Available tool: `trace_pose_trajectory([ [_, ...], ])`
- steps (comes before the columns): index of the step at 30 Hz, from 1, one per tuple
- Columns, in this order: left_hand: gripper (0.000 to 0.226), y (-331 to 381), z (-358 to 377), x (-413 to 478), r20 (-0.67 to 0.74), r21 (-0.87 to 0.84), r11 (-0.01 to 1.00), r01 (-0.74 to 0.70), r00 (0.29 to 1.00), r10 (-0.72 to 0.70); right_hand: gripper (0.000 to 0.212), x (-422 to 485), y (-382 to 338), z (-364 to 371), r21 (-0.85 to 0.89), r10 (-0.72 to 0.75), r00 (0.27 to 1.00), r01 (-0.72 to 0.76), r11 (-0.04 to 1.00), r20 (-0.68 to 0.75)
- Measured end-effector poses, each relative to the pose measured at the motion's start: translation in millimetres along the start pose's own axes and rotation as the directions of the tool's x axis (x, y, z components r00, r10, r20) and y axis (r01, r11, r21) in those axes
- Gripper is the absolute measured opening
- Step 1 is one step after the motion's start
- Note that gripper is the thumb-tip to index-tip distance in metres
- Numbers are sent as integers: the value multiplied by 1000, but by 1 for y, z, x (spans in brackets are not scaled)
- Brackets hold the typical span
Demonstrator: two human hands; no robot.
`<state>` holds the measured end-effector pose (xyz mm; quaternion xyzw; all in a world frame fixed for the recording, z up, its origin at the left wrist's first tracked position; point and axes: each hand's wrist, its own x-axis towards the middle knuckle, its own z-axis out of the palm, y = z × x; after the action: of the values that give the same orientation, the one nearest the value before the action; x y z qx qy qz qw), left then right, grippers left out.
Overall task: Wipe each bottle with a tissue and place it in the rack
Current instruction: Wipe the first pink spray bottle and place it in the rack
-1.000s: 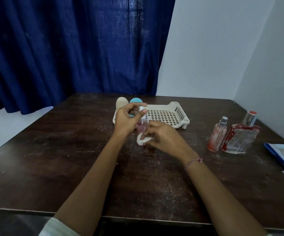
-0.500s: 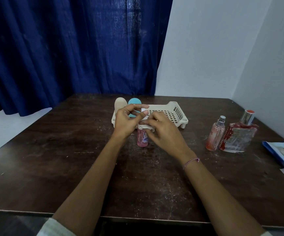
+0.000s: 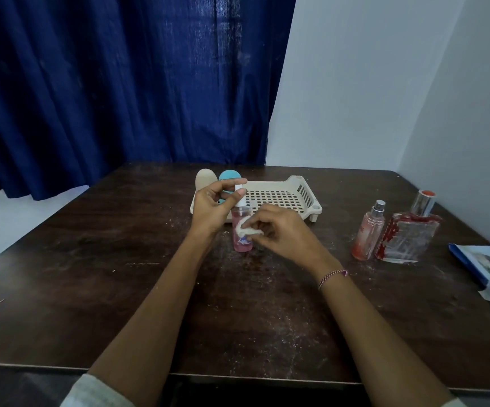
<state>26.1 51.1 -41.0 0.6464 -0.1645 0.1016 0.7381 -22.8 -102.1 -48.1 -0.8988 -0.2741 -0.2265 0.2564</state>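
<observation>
Wiping is the step in hand, judged from how things lie. Take the small pink bottle (image 3: 242, 240) as the dial's centre. At eleven o'clock a beige bottle (image 3: 205, 178) and a blue-topped one (image 3: 228, 175) stand at the left end of the cream rack (image 3: 284, 195), so two seem done. The left hand (image 3: 214, 208), at ten o'clock, pinches the pink bottle's white cap between thumb and fingertips and holds it upright. Whether its base rests on the dark table (image 3: 120, 289) or sits just above it, I cannot tell. The right hand (image 3: 284, 230), at three o'clock, grips a wadded tissue (image 3: 246, 230) and presses it against the bottle's side. The rack's open grid lies from twelve to one o'clock, just behind the hands.

Well out at three o'clock a slim pink spray bottle (image 3: 368, 230) and a square glass bottle (image 3: 408, 237) wait, touching or nearly so. Beyond them, at four, is a blue tissue pack (image 3: 484, 259).

Next, probably: finish the rub, then lift the bottle by its cap toward twelve and set it upright beside the blue one, clear of it.
</observation>
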Motion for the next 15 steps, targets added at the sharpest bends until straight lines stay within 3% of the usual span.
trace_pose_trajectory([
  [4, 17, 1, 1, -1, -6, -13, 999, 41, 999, -41, 26, -1, -1, 0, -5, 35, 966, -35, 999, 255],
  [6, 17, 1, 1, -1, -3, -17, 999, 44, 999, -44, 26, 0, -4, 1, -35, 26, 953, -16, 999, 302],
  [8, 17, 0, 1, -1, 4, -18, 999, 45, 999, -44, 25, 0, -6, 2, -52, 11, 975, 1, 999, 221],
  [12, 18, -4, 1, 0, 32, 25, 1000, 1, 999, -2, 22, 1, -10, 0, -79, 24, 994, -32, 996, -109],
  [15, 18, -3, 2, 0, 56, 11, 1000, 0, 998, -1, 22, 2, -8, -1, -51, 33, 997, -37, 998, -69],
])
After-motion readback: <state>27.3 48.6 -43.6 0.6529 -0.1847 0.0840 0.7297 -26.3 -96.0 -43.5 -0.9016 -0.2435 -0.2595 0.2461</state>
